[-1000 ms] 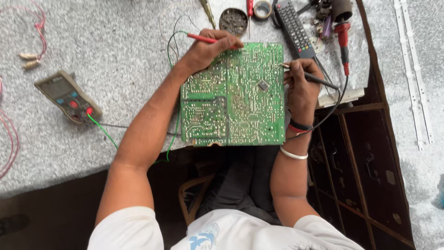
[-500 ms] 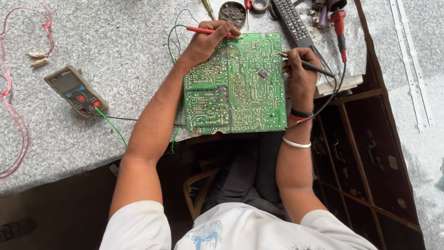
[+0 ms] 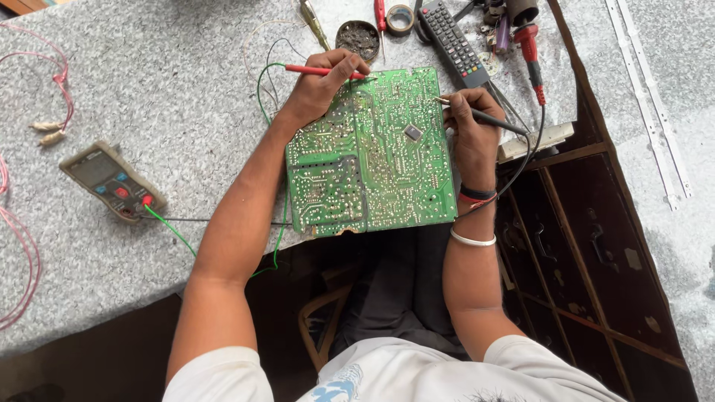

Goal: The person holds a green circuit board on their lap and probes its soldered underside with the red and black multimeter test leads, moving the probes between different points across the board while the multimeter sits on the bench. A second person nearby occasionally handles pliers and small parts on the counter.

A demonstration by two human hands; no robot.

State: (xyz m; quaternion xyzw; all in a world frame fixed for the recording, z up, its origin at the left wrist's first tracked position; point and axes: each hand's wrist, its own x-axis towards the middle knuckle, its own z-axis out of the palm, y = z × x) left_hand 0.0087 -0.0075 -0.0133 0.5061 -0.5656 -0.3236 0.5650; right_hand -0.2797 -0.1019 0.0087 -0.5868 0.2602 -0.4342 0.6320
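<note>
green circuit board (image 3: pixel 370 152) lies solder side up at the near edge of the speckled grey worktable (image 3: pixel 149 97), its near edge overhanging the person's lap. left hand (image 3: pixel 322 85) is closed around a red test probe (image 3: pixel 322 71), tip at the board's far edge; right hand (image 3: pixel 471 126) pinches a black test probe (image 3: pixel 480 117) pen-style, tip on the board's far right corner. a multimeter (image 3: pixel 112 181) lies well to the left; a black remote control (image 3: pixel 453 41) and a small round tin (image 3: pixel 358 37) sit beyond the board.

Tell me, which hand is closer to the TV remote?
Right. The right hand with the black probe sits just below the remote. The left hand, holding the red probe, is farther off, across the green circuit board.
</note>
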